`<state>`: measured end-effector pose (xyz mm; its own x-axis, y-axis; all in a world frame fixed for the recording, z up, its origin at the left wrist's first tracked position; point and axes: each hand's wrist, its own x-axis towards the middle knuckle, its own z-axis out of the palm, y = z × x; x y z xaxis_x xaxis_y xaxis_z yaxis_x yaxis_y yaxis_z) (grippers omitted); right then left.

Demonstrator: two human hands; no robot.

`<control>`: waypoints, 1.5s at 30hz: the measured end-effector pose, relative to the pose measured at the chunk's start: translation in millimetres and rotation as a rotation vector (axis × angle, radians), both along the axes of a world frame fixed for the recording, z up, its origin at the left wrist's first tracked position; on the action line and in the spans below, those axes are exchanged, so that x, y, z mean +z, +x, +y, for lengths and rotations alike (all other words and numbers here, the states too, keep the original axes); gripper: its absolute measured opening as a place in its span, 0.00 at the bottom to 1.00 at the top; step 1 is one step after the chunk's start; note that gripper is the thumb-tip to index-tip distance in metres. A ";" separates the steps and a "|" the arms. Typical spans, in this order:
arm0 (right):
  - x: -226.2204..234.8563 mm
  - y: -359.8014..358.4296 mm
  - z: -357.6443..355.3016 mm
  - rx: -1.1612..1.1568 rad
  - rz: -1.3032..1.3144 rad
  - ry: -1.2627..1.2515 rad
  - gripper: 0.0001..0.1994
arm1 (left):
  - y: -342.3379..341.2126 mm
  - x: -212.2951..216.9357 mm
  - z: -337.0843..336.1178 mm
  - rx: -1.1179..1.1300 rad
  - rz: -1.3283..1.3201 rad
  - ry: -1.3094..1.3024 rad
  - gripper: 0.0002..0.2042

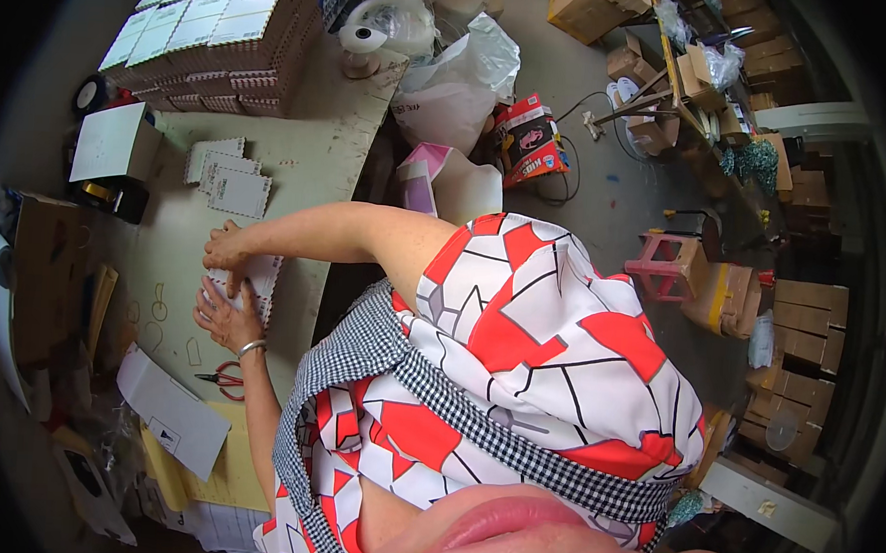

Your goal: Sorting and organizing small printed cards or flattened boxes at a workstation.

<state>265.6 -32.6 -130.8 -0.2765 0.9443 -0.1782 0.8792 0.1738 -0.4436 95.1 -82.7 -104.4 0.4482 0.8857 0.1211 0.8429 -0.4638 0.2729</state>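
Observation:
A small white card with scalloped edges [266, 279] lies on the pale table, partly hidden under my hands. My left hand [228, 320], with a bracelet at the wrist, rests on the card's near side with fingers spread. On the far side my right hand [226, 249] has its fingers curled, one finger pointing down against the card. What those fingertips pinch is hard to see. Several like cards [237, 191] lie loose beyond my right hand. Red-handled pliers [225, 379] lie near my left forearm, touched by neither hand.
Tall stacks of cards [211, 24] stand at the table's far end. A white box [117, 144] sits at its left side, with loose rubber bands [159, 307] nearer. A folded white sheet [173, 413] lies below. Bags [447, 106] and a red box [532, 141] stand beside the table.

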 end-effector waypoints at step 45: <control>64.2 -9.8 -51.3 0.337 -0.247 0.197 0.64 | -9.6 -3.0 7.3 -0.011 -0.051 0.008 0.37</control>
